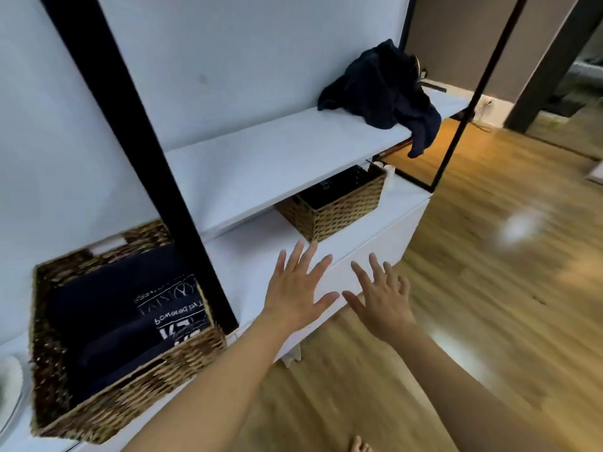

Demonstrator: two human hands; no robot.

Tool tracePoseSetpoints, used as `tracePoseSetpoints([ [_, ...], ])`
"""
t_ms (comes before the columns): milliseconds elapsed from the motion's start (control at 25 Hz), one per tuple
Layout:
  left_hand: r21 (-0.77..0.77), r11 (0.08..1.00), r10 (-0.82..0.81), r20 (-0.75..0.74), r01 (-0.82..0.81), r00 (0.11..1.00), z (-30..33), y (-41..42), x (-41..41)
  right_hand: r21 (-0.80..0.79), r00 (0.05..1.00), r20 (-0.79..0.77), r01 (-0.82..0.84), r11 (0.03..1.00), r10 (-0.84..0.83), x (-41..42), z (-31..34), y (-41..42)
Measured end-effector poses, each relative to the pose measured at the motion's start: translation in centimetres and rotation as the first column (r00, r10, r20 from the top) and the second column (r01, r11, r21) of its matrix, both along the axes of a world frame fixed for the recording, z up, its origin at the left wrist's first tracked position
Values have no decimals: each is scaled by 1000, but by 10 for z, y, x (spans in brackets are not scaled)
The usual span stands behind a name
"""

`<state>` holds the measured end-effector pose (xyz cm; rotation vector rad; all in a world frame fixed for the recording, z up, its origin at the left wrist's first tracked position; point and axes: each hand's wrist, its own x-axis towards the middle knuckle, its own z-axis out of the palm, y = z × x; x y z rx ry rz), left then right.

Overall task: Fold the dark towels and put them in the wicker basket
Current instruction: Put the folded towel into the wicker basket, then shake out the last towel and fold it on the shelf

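Two wicker baskets: near wicker basket [124, 340] at lower left holds folded dark towels [107, 308]; far basket [336, 203] sits centre. Left hand [298, 288] and right hand [383, 298] hover with fingers spread, holding nothing. One crumpled dark towel [381, 89] lies on the shelf [267, 164], upper right.

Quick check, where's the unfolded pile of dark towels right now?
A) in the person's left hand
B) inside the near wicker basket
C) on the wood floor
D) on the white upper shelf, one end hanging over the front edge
D: the crumpled dark towels sit in a heap on the white upper shelf, one end drooping past its front edge, while both hands are open and hold nothing.
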<state>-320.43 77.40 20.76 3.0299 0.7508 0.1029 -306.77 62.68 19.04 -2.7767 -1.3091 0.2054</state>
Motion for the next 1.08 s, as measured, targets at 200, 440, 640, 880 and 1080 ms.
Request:
tracePoseSetpoints([
  [200, 23, 999, 35, 173, -39, 984, 64, 17, 125, 111, 998, 52, -39, 993, 34, 127, 53, 13],
  [440, 26, 997, 65, 267, -75, 961, 124, 62, 227, 284, 994, 64, -107, 953, 92, 222, 104, 57],
  [640, 47, 994, 84, 284, -101, 955, 138, 115, 322, 337, 993, 58, -113, 935, 99, 301, 105, 101],
  [880, -163, 972, 211, 289, -169, 934, 126, 195, 438, 372, 998, 32, -62, 926, 54, 423, 120, 182],
  [1080, -288, 924, 343, 325, -253, 881, 142, 249, 519, 471, 997, -79, 27, 882, 11, 505, 132, 242],
])
